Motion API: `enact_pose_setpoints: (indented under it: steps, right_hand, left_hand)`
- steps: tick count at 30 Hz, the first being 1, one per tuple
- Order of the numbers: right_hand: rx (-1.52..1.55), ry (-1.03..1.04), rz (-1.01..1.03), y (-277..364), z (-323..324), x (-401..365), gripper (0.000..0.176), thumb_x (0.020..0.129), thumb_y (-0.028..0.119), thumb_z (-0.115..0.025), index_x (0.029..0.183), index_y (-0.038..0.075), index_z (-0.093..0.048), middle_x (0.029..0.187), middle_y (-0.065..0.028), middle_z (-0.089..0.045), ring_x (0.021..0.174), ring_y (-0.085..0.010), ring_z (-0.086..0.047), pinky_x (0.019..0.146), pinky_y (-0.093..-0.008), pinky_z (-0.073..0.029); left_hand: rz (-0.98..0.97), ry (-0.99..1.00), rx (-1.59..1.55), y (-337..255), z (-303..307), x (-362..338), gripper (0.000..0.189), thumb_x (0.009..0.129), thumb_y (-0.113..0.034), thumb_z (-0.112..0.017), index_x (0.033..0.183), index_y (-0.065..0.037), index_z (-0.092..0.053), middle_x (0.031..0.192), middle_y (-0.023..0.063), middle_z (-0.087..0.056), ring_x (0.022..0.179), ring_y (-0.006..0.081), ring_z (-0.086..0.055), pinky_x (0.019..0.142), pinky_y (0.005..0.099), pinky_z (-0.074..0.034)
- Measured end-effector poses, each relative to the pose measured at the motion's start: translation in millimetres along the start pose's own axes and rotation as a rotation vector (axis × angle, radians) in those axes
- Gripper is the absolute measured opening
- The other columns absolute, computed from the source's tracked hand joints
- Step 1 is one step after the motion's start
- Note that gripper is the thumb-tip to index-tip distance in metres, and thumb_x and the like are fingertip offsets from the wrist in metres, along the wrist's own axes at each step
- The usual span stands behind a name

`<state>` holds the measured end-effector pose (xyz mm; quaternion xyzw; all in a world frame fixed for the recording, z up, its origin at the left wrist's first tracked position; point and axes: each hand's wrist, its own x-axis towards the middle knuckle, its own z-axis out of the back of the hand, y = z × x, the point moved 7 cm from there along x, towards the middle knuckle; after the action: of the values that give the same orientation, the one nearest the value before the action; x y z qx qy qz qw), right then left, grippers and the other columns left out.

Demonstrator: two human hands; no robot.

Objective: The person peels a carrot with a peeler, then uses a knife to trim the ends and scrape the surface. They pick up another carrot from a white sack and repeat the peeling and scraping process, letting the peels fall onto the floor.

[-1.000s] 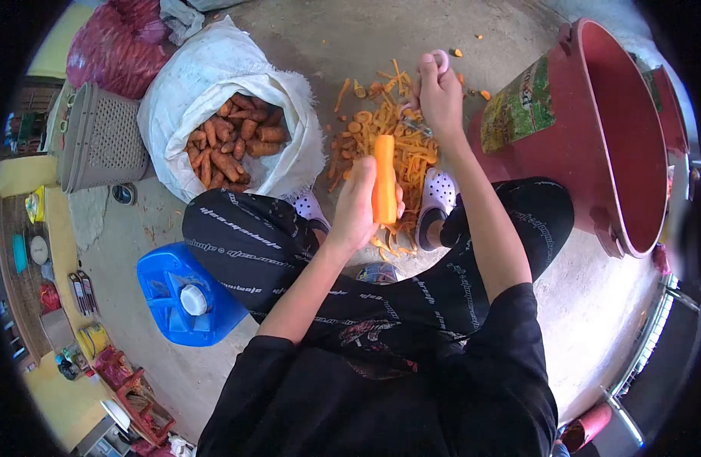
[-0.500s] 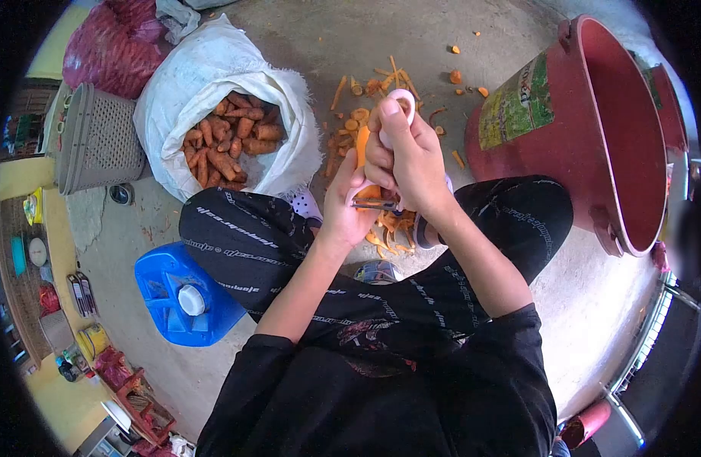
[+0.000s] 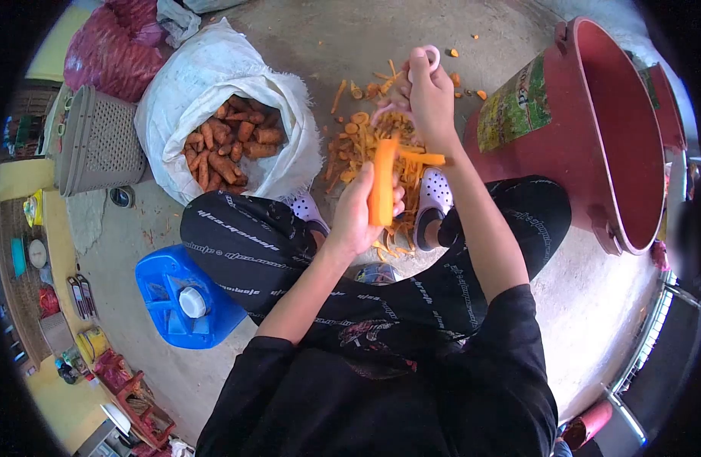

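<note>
A peeled, bright orange carrot [image 3: 381, 190] points away from me, with my left hand [image 3: 353, 219] wrapped around its near part. My right hand [image 3: 432, 107] is closed on a pink peeler [image 3: 434, 56], whose looped handle end sticks out above the thumb. The peeler's blade is mostly hidden or blurred beyond the carrot's far end. An orange strip of peel [image 3: 423, 158] shows between the carrot and my right wrist. Below both hands, a heap of carrot peelings [image 3: 356, 145] lies on the concrete floor between my feet.
A white sack [image 3: 190, 84] of unpeeled carrots [image 3: 227, 148] stands front left, beside a grey perforated basket [image 3: 103, 141]. Near my left knee is a blue jerrycan [image 3: 167, 297]. A large red tub [image 3: 510, 145] stands by my right knee.
My right hand has moved forward and away from my left hand with the peeler. The carrot, largely covered before, is now exposed, and a peel strip shows beside it.
</note>
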<state>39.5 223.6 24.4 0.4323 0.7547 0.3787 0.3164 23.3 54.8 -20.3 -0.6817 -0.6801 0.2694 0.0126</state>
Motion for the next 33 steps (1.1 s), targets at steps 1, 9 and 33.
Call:
enact_pose_setpoints:
  steps: [1,9,33]
  right_hand:
    - [-0.098,-0.009,0.045,-2.3,10.2,10.4,0.033,0.095,0.035,-0.044,0.083,0.004,-0.042,0.057,0.0006,-0.037,0.040,-0.0082,-0.037,0.044,-0.0284,-0.049]
    - [-0.095,0.049,0.144,31.3,-2.8,-20.0,0.034,0.096,0.036,-0.043,0.084,0.005,-0.042,0.055,0.0001,-0.037,0.040,-0.0087,-0.040,0.045,-0.0280,-0.048]
    - [0.044,0.086,-0.066,3.4,-12.3,-25.6,0.031,0.095,0.036,-0.045,0.085,0.007,-0.043,0.059,0.0018,-0.034,0.043,-0.0073,-0.034,0.047,-0.0289,-0.048]
  left_hand:
    - [0.000,-0.011,0.032,-0.4,-1.6,-1.9,0.032,0.097,-0.036,-0.043,0.111,-0.007,-0.046,0.090,0.0058,-0.049,0.076,0.0151,-0.048,0.062,0.0289,-0.041]
    - [-0.039,-0.078,0.044,-16.9,12.7,6.4,0.034,0.097,-0.038,-0.039,0.113,-0.009,-0.049,0.090,0.0013,-0.051,0.079,0.0122,-0.048,0.063,0.0279,-0.041]
    - [-0.060,-0.135,-0.003,-4.3,7.2,-0.2,0.032,0.095,-0.034,-0.047,0.108,-0.005,-0.050,0.085,0.0064,-0.053,0.073,0.0157,-0.052,0.065,0.0305,-0.045]
